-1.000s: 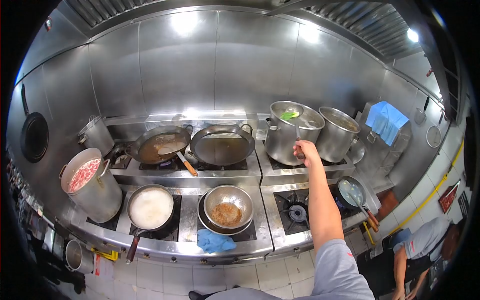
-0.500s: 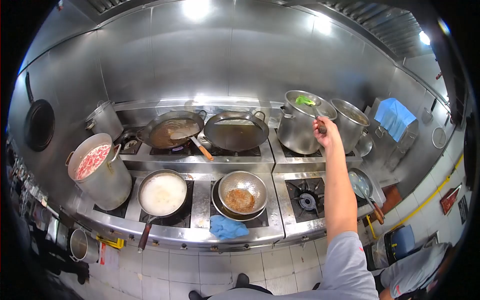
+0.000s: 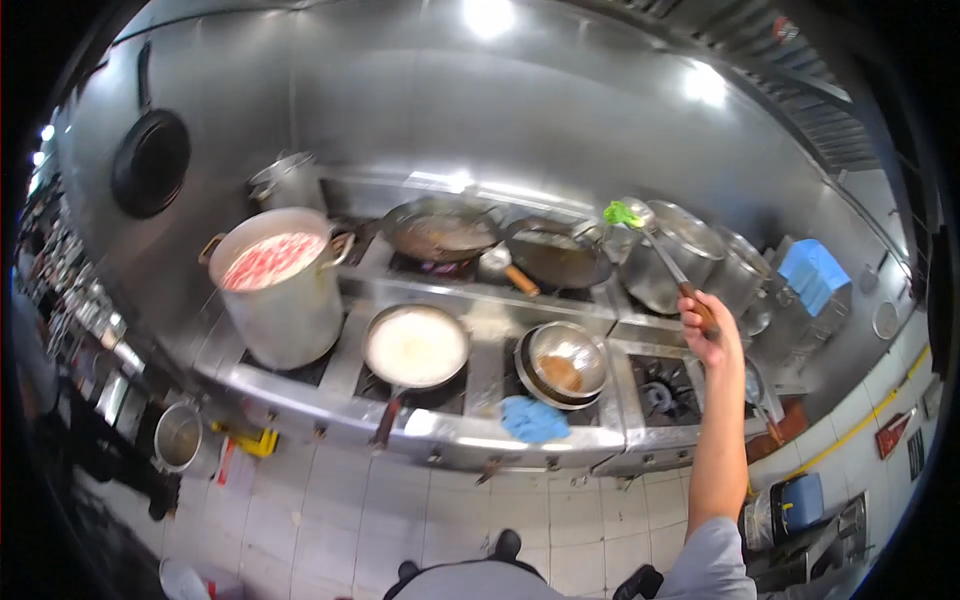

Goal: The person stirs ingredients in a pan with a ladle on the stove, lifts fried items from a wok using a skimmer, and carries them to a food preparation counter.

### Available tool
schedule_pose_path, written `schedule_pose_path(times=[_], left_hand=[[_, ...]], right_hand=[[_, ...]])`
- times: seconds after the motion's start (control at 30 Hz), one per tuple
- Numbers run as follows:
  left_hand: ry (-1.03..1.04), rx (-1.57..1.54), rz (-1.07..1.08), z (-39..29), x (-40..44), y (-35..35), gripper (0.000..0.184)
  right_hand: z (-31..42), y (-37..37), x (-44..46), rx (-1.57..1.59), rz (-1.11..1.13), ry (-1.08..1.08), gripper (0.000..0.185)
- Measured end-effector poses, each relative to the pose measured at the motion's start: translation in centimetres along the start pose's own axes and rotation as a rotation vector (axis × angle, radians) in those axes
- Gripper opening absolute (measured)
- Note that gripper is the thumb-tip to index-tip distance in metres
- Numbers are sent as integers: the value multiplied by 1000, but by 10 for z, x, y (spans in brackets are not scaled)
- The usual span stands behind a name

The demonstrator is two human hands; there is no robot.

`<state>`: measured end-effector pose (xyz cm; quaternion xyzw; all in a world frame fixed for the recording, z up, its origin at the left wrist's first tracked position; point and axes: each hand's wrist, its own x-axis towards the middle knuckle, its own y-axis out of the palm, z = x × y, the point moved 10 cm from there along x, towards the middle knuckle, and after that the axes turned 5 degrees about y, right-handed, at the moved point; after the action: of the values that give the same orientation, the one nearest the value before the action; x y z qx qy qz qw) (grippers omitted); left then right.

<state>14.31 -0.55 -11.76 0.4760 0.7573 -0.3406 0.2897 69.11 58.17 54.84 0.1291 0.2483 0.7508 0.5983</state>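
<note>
My right hand (image 3: 714, 340) is closed around the wooden handle of a long metal ladle (image 3: 672, 262). Bright green leaves (image 3: 621, 214) sit at the ladle's far end, partly hanging over its edge. That end is above the left rim of a tall steel stockpot (image 3: 648, 275) on the back burner, beside a wok of dark liquid (image 3: 556, 262). My left hand is out of view.
A large pot of red-and-white pieces (image 3: 290, 325) stands at left. On the front burners are a pan of pale frothy liquid (image 3: 415, 346) and a strainer with brown food (image 3: 588, 350). A blue cloth (image 3: 535, 419) lies at the front edge. Another wok (image 3: 440, 232) sits behind.
The ladle and greens have lifted from over the stockpot's opening to its left rim. My view has turned, so the stove appears shifted rightward and tilted.
</note>
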Motion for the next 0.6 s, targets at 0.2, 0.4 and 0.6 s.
schedule_pose_path(times=[0.2, 0.4, 0.6], left_hand=[[-66, -114, -76, -12, 6, -55, 23], [-28, -170, -76, -25, 7, -71, 26], [-30, -228, -45, -28, -11, -44, 24]], right_hand=[[-128, 64, -59, 73, 98, 202, 34], [-247, 98, -69, 21, 148, 379, 38], [-349, 98, -36, -516, 144, 380, 40]])
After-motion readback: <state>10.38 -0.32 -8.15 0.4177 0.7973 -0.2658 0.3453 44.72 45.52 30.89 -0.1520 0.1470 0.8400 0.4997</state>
